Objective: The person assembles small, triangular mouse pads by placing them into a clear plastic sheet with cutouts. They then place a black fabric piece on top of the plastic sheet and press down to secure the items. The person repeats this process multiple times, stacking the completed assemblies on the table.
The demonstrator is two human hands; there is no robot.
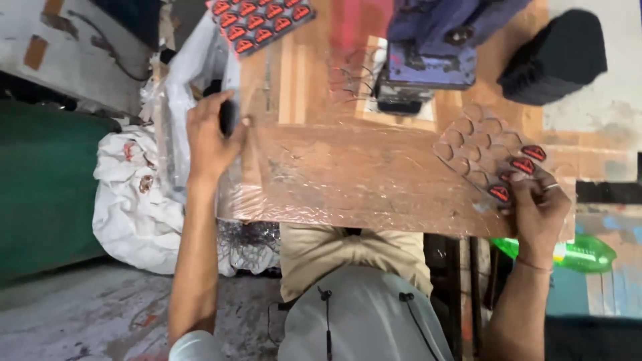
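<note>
The left hand (208, 137) rests at the left edge of the tabletop (348, 174), its fingers (215, 107) curled around a small dark object (227, 115) that sits against a clear plastic bag (184, 73); the thumb stretches out to the right and touches the tabletop's plastic-covered surface. What the dark object is cannot be told.

The right hand (538, 212) is at the right edge of the tabletop, fingers bent and pressed together, pinching the near corner of a clear plastic sheet (485, 150) of moulded pockets. Most pockets are vacant; three red-and-black emblems (523, 164) lie in the pockets closest to the fingertips. A ring shows on one finger.

Beyond, a blue machine (435, 47) stands on the tabletop, with a full sheet of red emblems (257, 20) at the far left and a black stack (555, 57) at the far right. A green bottle (582, 253) lies below the right hand, and a white bag (134, 200) sits on the floor to the left
</note>
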